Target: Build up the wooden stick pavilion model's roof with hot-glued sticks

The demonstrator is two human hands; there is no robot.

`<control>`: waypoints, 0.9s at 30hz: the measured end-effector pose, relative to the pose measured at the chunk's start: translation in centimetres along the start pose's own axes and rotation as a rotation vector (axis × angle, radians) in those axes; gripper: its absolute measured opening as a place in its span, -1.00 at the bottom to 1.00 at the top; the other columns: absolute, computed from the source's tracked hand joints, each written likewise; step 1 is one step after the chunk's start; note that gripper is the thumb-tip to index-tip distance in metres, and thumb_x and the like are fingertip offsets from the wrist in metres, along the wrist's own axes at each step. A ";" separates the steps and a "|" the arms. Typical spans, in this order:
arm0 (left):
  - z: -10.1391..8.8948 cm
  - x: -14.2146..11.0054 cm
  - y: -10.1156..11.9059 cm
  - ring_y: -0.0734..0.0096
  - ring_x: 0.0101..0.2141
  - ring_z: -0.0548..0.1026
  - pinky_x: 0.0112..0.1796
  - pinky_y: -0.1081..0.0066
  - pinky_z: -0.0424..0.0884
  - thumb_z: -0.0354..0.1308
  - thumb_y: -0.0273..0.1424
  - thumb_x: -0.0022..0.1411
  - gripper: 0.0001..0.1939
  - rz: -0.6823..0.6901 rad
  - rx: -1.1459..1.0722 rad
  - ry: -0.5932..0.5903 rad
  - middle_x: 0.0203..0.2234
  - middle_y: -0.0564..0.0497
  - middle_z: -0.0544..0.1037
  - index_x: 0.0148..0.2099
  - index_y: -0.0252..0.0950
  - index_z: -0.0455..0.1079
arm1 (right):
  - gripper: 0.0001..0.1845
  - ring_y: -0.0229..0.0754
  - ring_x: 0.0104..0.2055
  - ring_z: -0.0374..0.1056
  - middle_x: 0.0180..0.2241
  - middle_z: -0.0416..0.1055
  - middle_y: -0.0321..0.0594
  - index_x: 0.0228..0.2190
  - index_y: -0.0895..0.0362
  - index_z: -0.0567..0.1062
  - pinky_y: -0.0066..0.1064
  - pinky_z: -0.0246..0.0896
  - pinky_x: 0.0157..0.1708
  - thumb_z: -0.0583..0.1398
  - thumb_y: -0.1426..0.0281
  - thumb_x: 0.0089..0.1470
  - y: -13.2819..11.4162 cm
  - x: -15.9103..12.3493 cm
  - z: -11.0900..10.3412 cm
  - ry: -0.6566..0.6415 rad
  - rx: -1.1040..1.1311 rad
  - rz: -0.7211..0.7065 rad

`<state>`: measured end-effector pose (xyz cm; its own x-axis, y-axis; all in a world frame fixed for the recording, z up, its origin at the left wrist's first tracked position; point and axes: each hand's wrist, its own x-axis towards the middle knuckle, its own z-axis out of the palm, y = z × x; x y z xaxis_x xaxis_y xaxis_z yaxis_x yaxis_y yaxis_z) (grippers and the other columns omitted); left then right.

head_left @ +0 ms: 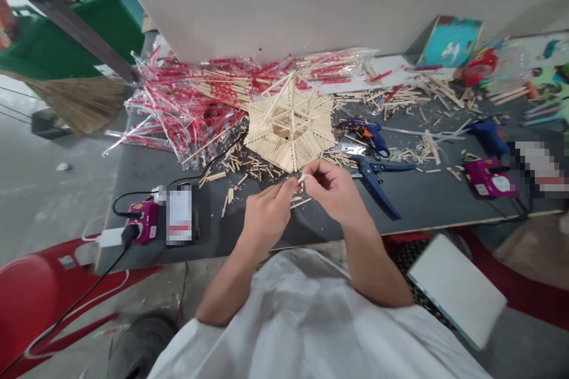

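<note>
My right hand (333, 189) pinches a short pale wooden stick piece (301, 179) between thumb and fingertips. Close against it, my left hand (269, 207) has its fingers drawn together; what lies in its fingertips is hidden. Just beyond both hands stands a star-shaped structure of wooden sticks (271, 145), with a raised framework at its centre. To the right of my right hand lies a blue-handled cutter (377, 189). A blue glue gun (371, 133) rests behind the cutter. Cut stick bits (255, 172) are scattered around the star.
Plastic-wrapped chopsticks with red markings (178, 100) pile up at back left. A purple power box (142, 222) and a phone (180, 213) sit at left; another purple box (489, 177) and a second blue glue gun (489, 133) at right. Red chairs (26, 290) flank the table.
</note>
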<state>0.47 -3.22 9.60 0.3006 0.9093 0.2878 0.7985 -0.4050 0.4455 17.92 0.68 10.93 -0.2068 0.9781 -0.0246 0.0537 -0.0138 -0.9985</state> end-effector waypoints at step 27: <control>-0.5 1.0 0.1 0.33 -0.22 0.69 -0.20 0.44 0.47 -0.04 -0.64 0.34 -0.58 -0.082 -0.376 -0.116 -0.20 -0.02 0.73 0.13 -0.28 0.44 | -0.77 -0.36 -0.58 0.30 -0.54 0.49 -0.34 -0.28 0.10 0.68 -0.51 0.22 -0.58 0.37 0.18 0.23 -0.3 -0.4 -0.7 -0.012 0.132 -0.029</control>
<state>0.60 -2.38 10.38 0.3177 0.9362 0.1503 0.5824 -0.3178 0.7482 18.69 0.40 11.30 -0.2178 0.9760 0.0045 -0.0816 -0.0136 -0.9966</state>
